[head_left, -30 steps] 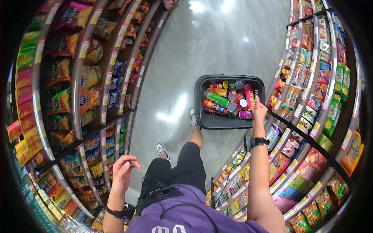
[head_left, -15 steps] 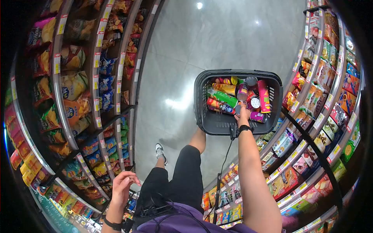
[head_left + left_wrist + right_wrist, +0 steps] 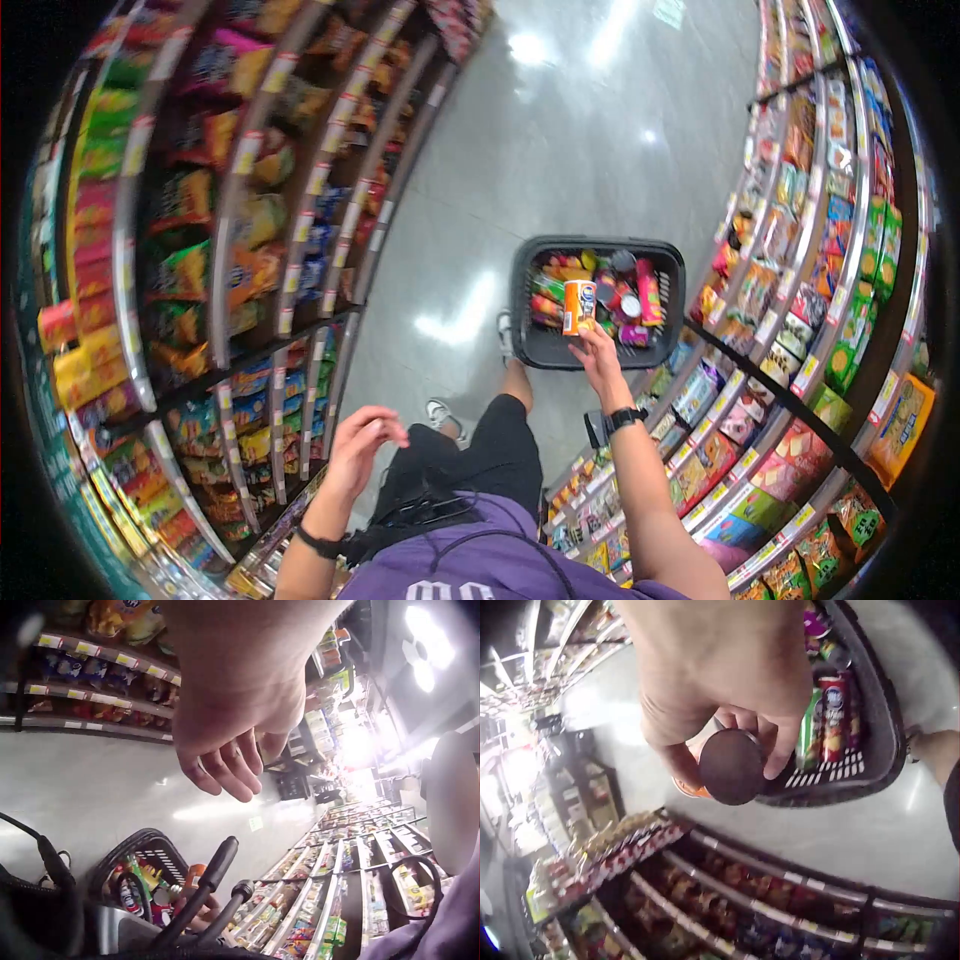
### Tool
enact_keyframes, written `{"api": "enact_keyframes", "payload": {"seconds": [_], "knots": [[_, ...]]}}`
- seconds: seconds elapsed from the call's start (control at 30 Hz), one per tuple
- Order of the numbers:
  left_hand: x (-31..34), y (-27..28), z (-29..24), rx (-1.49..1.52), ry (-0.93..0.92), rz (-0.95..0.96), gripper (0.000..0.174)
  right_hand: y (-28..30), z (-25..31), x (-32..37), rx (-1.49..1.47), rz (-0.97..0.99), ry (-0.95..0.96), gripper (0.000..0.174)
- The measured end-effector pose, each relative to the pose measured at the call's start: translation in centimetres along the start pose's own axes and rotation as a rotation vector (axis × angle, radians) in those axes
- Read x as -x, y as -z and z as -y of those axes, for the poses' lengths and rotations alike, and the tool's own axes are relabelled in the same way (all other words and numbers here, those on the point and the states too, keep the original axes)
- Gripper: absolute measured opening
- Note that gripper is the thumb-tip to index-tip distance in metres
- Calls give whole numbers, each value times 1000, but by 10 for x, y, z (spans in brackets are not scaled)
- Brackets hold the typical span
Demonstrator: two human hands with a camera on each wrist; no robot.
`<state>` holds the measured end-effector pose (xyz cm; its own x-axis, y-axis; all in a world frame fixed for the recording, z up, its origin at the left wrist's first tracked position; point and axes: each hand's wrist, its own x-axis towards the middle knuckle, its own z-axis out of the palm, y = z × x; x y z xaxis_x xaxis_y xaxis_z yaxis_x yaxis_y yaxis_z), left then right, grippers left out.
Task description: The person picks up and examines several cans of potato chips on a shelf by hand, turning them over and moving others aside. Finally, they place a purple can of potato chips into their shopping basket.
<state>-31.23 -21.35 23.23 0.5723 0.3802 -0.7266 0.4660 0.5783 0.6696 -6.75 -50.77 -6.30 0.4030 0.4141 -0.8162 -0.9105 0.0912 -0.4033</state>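
My right hand (image 3: 602,362) grips a short orange snack canister (image 3: 579,307) with a white band, held up over the black shopping basket (image 3: 548,352). In the right wrist view the canister's dark round end (image 3: 733,766) faces the camera, with thumb and fingers around its sides. Several canisters and tins lie in the basket, among them a pink canister (image 3: 648,295) along its right side and a red canister (image 3: 835,716) beside a green one (image 3: 810,735). My left hand (image 3: 366,440) hangs beside the body, its fingers loosely bent, holding nothing.
Shelves of bagged snacks (image 3: 185,270) line the left of the aisle, and packaged sweets and biscuits (image 3: 760,365) fill the shelves on the right. Between them runs a shiny grey floor (image 3: 560,150). A shoe (image 3: 505,335) stands close beside the basket.
My right hand went from the basket's right edge down among the canisters, then came up gripping the orange canister. The left hand stays loosely bent at the left side.
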Motion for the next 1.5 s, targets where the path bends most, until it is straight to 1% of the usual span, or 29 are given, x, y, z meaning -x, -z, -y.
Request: {"api": "enact_keyframes", "payload": {"seconds": [0.13,0.2,0.3,0.4,0.47,0.53,0.57,0.6,0.63,0.67,0.73,0.77,0.8,0.87,0.9,0.93,0.97,1.0,1.07,1.1,1.13,1.17,1.2,1.23,1.27,1.3,1.33,1.4,1.5], "knots": [[28,24,-9,91,-183,-13,34,-124,30,61,139,355,19,57],[61,48,-9,168,-319,-83,33,-182,29,86,246,519,-2,60],[121,90,-2,325,-500,-120,30,-279,15,138,390,761,-36,67],[177,128,34,358,-669,-287,30,-360,-21,181,581,1040,-26,72],[208,141,61,330,-721,-353,33,-406,-55,214,692,1205,-81,77],[234,150,86,283,-743,-362,41,-441,-93,251,844,1331,-121,80],[246,153,96,313,-795,-427,41,-457,-114,271,895,1399,-140,80],[260,157,103,332,-812,-474,49,-470,-137,296,952,1449,-191,82],[272,162,112,344,-825,-514,57,-479,-160,315,1000,1494,-236,83],[282,168,124,358,-859,-553,57,-485,-184,329,1047,1548,-275,87],[299,180,148,349,-959,-741,72,-491,-231,363,1135,1669,-258,89],[310,183,157,406,-982,-772,78,-491,-250,383,1186,1713,-223,89],[322,190,168,407,-997,-797,78,-491,-269,400,1232,1755,-188,89],[343,200,190,581,-1006,-826,77,-487,-306,420,1244,1804,-148,88],[360,204,196,677,-983,-781,79,-485,-320,431,1298,1841,-70,88],[365,212,213,680,-990,-789,79,-482,-333,440,1349,1873,14,87],[364,223,233,719,-1038,-794,79,-481,-345,445,1386,2004,312,85],[374,230,240,758,-1084,-796,79,-481,-353,455,1385,2010,315,85],[395,240,253,785,-1078,-834,77,-482,-362,481,1459,2042,321,85],[403,246,260,819,-1132,-825,76,-481,-368,487,1461,2010,330,74],[410,253,265,851,-1184,-806,74,-481,-375,487,1462,2001,338,74],[417,259,266,843,-1206,-867,73,-481,-382,482,1468,1959,279,62],[424,265,270,836,-1199,-832,73,-481,-386,476,1471,1905,225,50],[432,270,276,867,-1221,-792,71,-481,-389,471,1468,1867,249,50],[438,275,280,900,-1240,-749,70,-480,-392,465,1499,1839,262,38],[444,277,279,923,-1185,-780,70,-478,-391,461,1529,1808,274,27],[448,279,278,914,-1171,-737,70,-477,-388,463,1523,1765,297,27],[452,284,276,979,-1211,-685,69,-477,-380,468,1678,1657,285,19],[442,292,275,910,-1220,-605,72,-472,-371,461,1632,1660,354,17]]}}
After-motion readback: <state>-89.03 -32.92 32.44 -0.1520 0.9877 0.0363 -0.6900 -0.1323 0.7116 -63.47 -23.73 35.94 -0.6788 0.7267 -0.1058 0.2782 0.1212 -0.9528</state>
